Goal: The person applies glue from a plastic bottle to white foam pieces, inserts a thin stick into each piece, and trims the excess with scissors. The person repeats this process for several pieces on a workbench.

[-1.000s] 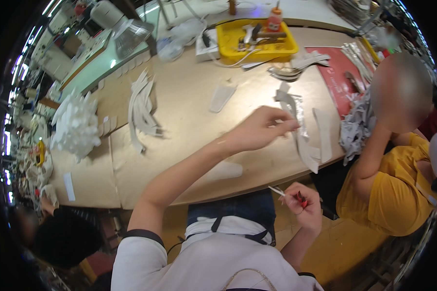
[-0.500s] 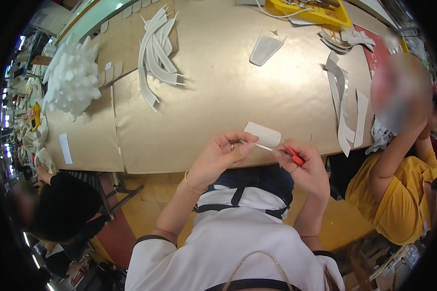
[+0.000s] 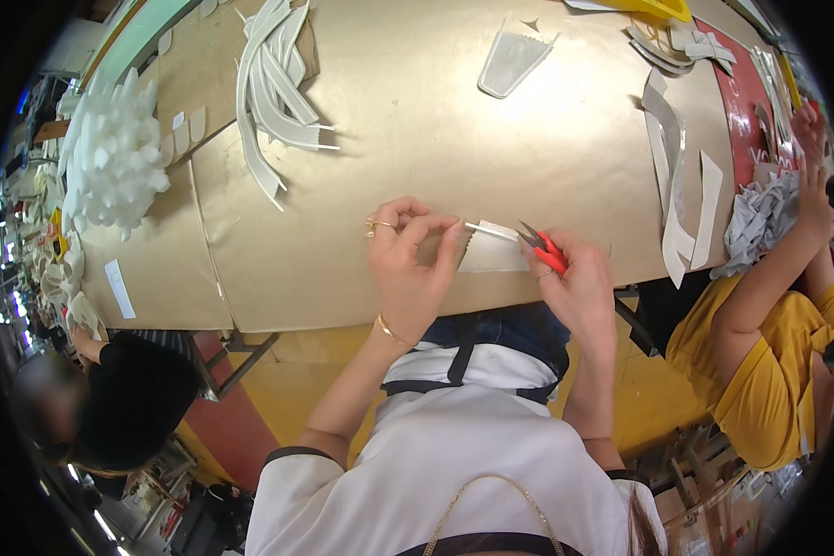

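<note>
My left hand (image 3: 411,269) pinches one end of a thin white strip (image 3: 491,231) between thumb and forefinger. The strip runs taut toward my right hand (image 3: 579,283), whose fingertips meet its other end. That same hand is closed around red-handled thread snips (image 3: 551,254), their dark blades pointing up and left, slightly apart. Beneath the strip, on the table, lies a flat off-white piece (image 3: 491,256) with a serrated left edge, partly hidden by my hands.
A tapered grey-white panel (image 3: 517,65) lies farther back on the table (image 3: 389,167). At left are a heap of curved pale strips (image 3: 283,88) and a bumpy white mass (image 3: 116,153). Long cut strips (image 3: 667,157) lie at right, near a co-worker's yellow sleeve (image 3: 704,324).
Both hands have moved up, farther over the table, with the strip still stretched between them. The snips' blades now show clearly. The whole view has shifted a little.
</note>
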A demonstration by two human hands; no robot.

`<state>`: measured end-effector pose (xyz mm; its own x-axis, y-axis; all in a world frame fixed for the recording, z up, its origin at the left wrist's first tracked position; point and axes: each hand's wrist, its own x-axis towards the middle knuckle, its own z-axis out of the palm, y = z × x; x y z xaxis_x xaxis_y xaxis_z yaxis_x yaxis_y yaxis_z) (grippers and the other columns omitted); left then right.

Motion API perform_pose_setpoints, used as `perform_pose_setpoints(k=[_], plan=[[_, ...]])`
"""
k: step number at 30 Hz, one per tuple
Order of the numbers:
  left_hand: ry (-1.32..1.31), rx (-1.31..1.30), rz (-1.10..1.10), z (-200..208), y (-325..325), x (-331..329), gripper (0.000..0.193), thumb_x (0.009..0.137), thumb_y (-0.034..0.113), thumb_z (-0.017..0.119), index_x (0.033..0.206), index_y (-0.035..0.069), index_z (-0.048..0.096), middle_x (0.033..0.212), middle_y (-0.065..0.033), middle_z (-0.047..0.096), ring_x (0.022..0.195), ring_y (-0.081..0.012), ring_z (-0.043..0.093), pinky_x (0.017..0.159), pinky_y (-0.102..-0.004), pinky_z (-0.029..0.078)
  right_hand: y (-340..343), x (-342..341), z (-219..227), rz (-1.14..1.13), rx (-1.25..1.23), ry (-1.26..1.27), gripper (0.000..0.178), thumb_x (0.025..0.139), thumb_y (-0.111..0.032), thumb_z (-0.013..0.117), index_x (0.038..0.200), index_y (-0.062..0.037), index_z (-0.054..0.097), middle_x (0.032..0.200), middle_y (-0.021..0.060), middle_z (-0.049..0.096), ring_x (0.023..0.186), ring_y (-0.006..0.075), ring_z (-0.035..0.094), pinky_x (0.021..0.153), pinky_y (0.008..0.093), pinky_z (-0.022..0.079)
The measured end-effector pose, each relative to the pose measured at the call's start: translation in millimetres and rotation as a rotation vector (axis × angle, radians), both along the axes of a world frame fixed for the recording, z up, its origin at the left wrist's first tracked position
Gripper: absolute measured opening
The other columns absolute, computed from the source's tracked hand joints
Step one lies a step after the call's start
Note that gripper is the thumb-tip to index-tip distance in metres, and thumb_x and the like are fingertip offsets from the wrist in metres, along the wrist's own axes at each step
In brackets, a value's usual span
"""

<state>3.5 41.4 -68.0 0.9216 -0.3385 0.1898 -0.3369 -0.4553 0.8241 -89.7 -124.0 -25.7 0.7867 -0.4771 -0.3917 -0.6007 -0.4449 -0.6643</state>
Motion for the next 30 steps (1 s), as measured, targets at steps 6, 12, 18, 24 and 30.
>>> perform_pose_setpoints(k=[6, 12, 18, 24, 30], plan=[[-0.073, 0.063, 0.016, -8, -4, -3, 0.008, 0.076, 0.011, 0.078, 0.081, 0.009, 0.073, 0.094, -0.0062, 0.057, 0.078, -0.0212, 0.050, 0.072, -0.0344, 0.043, -1, 0, -3, -0.006, -0.064, -0.026, 0.020, 0.084, -0.015, 0.067, 0.076, 0.0009, 0.059, 0.063, 0.0155, 0.052, 0.057, 0.0315, 0.050, 0.056, 0.0399, 0.040], [-0.131, 0.124, 0.011, -11, -5, -3, 0.010, 0.074, 0.009, 0.079, 0.082, 0.011, 0.073, 0.095, -0.0049, 0.058, 0.081, -0.0222, 0.051, 0.071, -0.0346, 0.044, 2, 1, -6, 0.009, -0.140, -0.111, 0.027, 0.085, -0.014, 0.069, 0.070, 0.0023, 0.054, 0.057, 0.0158, 0.043, 0.052, 0.0284, 0.039, 0.052, 0.0373, 0.036], [-0.140, 0.138, -0.001, -13, -4, -5, 0.012, 0.073, 0.008, 0.078, 0.084, 0.011, 0.072, 0.095, -0.0056, 0.059, 0.082, -0.0231, 0.053, 0.071, -0.0352, 0.045, 1, 2, -2, 0.031, -0.141, 0.027, 0.017, 0.080, -0.017, 0.069, 0.079, -0.0013, 0.062, 0.074, 0.0150, 0.062, 0.069, 0.0358, 0.060, 0.063, 0.0430, 0.045], [-0.034, 0.044, -0.042, -10, 2, 1, 0.023, 0.077, 0.003, 0.073, 0.098, 0.008, 0.070, 0.104, -0.0090, 0.062, 0.094, -0.0270, 0.058, 0.078, -0.0372, 0.047, 3, 3, -1, 0.017, -0.137, 0.032, 0.017, 0.080, -0.018, 0.070, 0.084, -0.0021, 0.065, 0.076, 0.0146, 0.063, 0.072, 0.0349, 0.061, 0.065, 0.0424, 0.047], [-0.428, 0.337, -0.245, 2, 12, -7, 0.038, 0.078, 0.000, 0.062, 0.113, 0.011, 0.068, 0.125, -0.0102, 0.061, 0.108, -0.0280, 0.057, 0.089, -0.0384, 0.043, 2, 4, -3, 0.003, -0.153, -0.062, 0.019, 0.081, -0.018, 0.070, 0.081, 0.0004, 0.065, 0.064, 0.0167, 0.057, 0.059, 0.0346, 0.056, 0.058, 0.0387, 0.044]])
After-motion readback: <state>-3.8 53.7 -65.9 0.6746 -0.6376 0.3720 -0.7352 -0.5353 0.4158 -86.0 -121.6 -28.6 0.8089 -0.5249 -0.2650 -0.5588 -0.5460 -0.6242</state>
